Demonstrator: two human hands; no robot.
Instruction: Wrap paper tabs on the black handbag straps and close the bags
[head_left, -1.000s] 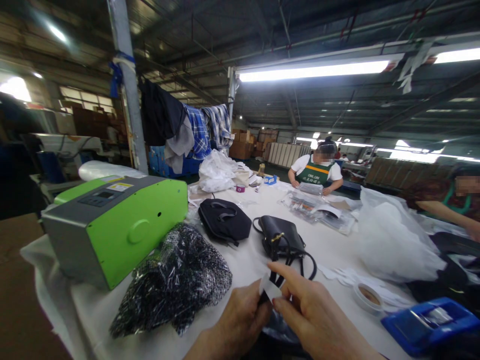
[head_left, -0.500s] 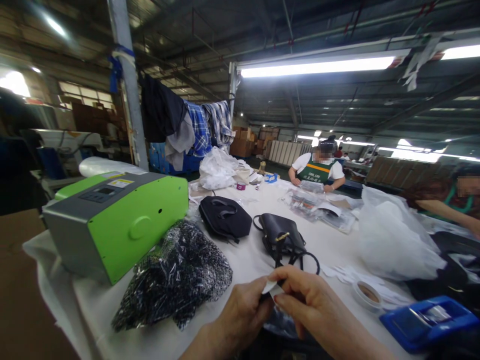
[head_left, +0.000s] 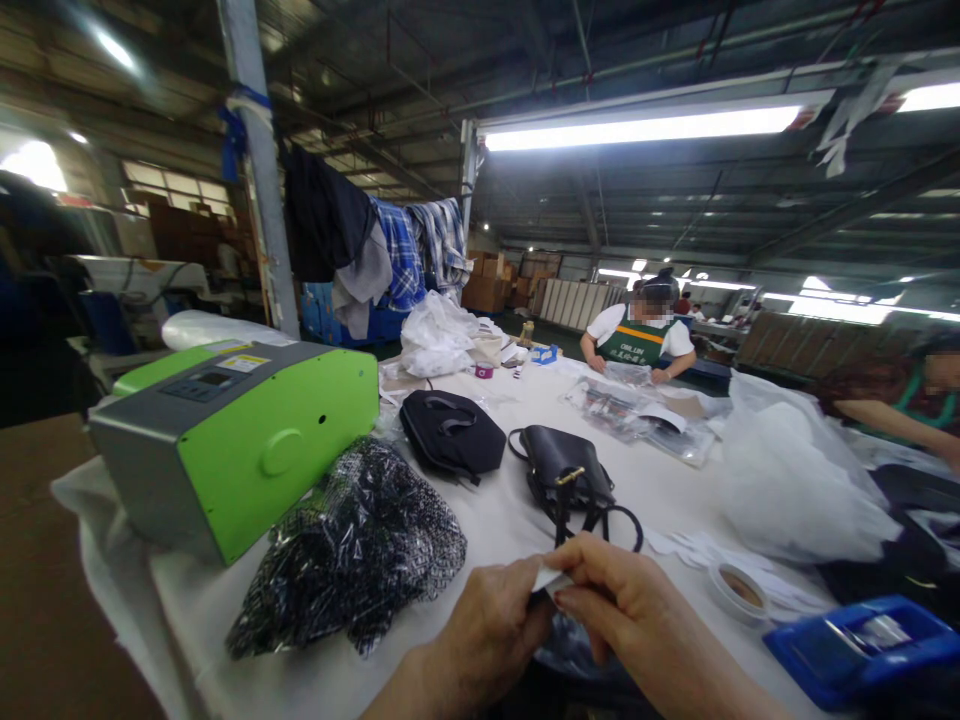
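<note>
My left hand (head_left: 499, 615) is closed around a small white piece (head_left: 550, 578) near the table's front edge. The fingers of my right hand (head_left: 611, 590) pinch the same piece from the other side, thumb beneath. A dark edge shows just under it, mostly hidden by my fingers. Clear plastic (head_left: 571, 645) lies below my hands. Beyond them a black leather bag (head_left: 566, 460) with looped straps and a gold clasp rests on the white table, and a black fabric case (head_left: 452, 435) sits to its left.
Left: a green and grey machine (head_left: 277, 450) and black-white wrapped plastic (head_left: 360, 550). Right: a tape roll (head_left: 739, 590), a blue dispenser (head_left: 862, 650) and a big translucent bag (head_left: 795, 470). A person in a green apron (head_left: 636, 343) works across; another person's arm reaches in at far right.
The view has shifted slightly. Both hands stay together at the white piece, which is tilted a little differently between the fingers. Objects on the table have not moved.
</note>
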